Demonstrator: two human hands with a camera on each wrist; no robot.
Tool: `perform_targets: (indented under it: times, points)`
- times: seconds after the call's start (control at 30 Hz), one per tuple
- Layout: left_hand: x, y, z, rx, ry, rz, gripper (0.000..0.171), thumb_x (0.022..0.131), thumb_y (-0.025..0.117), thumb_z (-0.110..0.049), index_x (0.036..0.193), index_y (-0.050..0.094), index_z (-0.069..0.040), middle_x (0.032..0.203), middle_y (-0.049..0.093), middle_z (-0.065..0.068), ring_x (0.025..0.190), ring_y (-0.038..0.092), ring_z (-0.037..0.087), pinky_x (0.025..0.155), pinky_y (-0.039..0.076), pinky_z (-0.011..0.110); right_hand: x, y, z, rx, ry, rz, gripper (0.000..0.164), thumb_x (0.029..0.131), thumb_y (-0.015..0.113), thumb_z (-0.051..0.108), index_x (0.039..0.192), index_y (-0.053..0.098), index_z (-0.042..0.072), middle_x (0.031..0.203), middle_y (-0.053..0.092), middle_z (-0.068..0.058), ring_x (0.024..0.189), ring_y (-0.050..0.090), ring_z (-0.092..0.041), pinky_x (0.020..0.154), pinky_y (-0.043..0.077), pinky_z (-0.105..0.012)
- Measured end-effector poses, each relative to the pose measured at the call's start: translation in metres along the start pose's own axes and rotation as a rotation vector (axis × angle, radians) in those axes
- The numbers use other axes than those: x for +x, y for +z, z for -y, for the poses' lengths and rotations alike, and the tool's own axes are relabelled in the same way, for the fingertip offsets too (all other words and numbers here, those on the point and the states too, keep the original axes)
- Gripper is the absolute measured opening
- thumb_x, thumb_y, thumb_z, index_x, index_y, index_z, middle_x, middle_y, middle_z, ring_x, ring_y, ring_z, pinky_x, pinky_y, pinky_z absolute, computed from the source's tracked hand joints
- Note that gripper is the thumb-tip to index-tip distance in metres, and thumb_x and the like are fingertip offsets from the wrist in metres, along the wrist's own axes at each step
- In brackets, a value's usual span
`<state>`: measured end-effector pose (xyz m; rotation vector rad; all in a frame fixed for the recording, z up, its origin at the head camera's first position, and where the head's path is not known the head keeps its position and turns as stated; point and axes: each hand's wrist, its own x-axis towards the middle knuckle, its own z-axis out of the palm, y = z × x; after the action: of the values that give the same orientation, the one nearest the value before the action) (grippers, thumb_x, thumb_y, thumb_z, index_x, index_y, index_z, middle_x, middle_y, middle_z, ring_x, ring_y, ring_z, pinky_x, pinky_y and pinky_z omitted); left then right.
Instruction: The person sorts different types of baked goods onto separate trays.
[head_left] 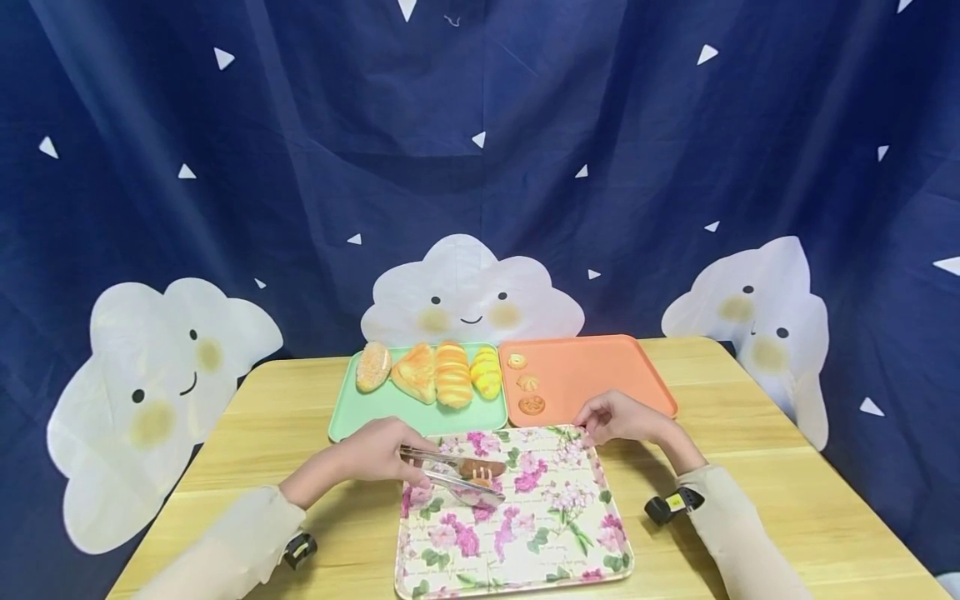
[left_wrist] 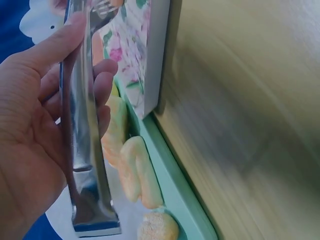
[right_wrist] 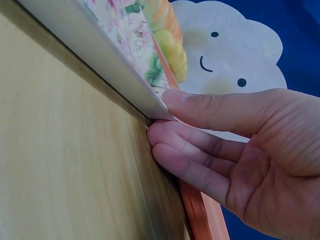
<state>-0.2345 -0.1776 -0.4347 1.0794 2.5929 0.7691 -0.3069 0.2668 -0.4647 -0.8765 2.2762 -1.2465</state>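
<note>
My left hand (head_left: 382, 452) holds metal tongs (head_left: 453, 475) low over the left half of a floral tray (head_left: 540, 533). In the left wrist view the tongs (left_wrist: 85, 130) lie along the palm, thumb on one arm and fingers against the other. Between their tips shows a small orange-brown piece (head_left: 482, 482), mostly hidden by the tips. My right hand (head_left: 618, 417) pinches the tray's far right corner; in the right wrist view the thumb is on top of the rim (right_wrist: 135, 82) and the fingers are under it.
Behind the floral tray, a green tray (head_left: 408, 414) bears several toy breads, among them a striped loaf (head_left: 453, 375) and a yellow roll (head_left: 486, 372). Beside it an orange tray (head_left: 592, 367) carries three small cookies (head_left: 528, 382) along its left side. A dark blue curtain (head_left: 480, 192) hangs behind the wooden table (head_left: 765, 467).
</note>
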Motion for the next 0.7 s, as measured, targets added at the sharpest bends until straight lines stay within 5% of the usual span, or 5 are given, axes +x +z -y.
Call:
perform_targets:
  times: [0.33, 0.7]
  points:
    - [0.0044, 0.0008, -0.0044, 0.008, -0.022, -0.007, 0.055, 0.081, 0.085, -0.04, 0.126, 0.074, -0.01, 0.077, 0.072, -0.016, 0.061, 0.055, -0.004, 0.056, 0.04, 0.018, -0.0019, 0.0004, 0.0027, 0.023, 0.009, -0.008, 0.03, 0.079, 0.076, -0.011, 0.107, 0.068, -0.014, 0.088, 0.067, -0.034, 0.073, 0.063, -0.008, 0.067, 0.053, -0.021]
    - [0.0067, 0.008, 0.0011, 0.038, -0.007, -0.02, 0.047, 0.086, 0.079, -0.043, 0.124, 0.075, -0.017, 0.102, 0.079, -0.004, 0.056, 0.039, -0.004, 0.053, 0.032, 0.017, -0.0005, 0.0003, 0.0002, 0.019, 0.0, -0.004, 0.029, 0.079, 0.073, -0.013, 0.107, 0.069, -0.013, 0.085, 0.069, -0.027, 0.072, 0.064, -0.008, 0.066, 0.053, -0.021]
